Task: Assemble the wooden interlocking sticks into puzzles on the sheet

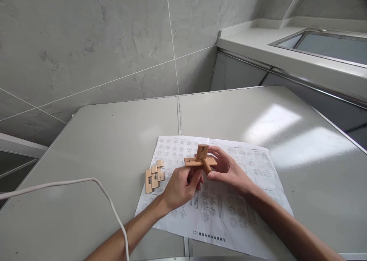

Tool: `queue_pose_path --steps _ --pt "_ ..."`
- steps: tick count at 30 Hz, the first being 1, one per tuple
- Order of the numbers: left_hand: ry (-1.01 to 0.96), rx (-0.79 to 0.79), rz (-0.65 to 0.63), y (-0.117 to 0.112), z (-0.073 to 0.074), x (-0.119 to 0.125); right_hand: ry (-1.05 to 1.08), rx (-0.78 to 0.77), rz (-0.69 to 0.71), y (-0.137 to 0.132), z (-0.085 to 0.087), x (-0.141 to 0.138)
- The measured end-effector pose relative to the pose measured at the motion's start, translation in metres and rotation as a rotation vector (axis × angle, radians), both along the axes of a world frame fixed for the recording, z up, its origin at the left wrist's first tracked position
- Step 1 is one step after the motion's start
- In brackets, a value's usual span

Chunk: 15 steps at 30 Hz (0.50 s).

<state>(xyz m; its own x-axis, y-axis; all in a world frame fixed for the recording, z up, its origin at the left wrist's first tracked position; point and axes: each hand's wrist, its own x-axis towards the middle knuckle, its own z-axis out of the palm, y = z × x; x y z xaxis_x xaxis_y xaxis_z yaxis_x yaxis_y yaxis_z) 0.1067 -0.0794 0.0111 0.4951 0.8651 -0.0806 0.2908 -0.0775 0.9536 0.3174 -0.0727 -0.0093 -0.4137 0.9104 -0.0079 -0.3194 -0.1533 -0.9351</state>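
Counted two hands, one left hand [181, 185] and one right hand [231, 171]. Made out at least three wooden bars [202, 153] crossed between the two: one upright, one lying left to right, one pointing near. Saw one cluster of loose wooden pieces [155, 181] at left, too tightly packed to number surely. Tallied one printed sheet [206, 226], one cable [71, 182] at near left and two tabletop panels [114, 146].

A pale cable [71, 182] (gently curved) arcs at left; a grey tiled wall [120, 35] backs the table [114, 138].
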Motion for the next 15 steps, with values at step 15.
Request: queue_pose_path --steps 15 --pt "0.1 0.091 -0.032 -0.001 -0.0028 -0.0005 -0.024 0.028 -0.021 -0.0043 0.0089 -0.0041"
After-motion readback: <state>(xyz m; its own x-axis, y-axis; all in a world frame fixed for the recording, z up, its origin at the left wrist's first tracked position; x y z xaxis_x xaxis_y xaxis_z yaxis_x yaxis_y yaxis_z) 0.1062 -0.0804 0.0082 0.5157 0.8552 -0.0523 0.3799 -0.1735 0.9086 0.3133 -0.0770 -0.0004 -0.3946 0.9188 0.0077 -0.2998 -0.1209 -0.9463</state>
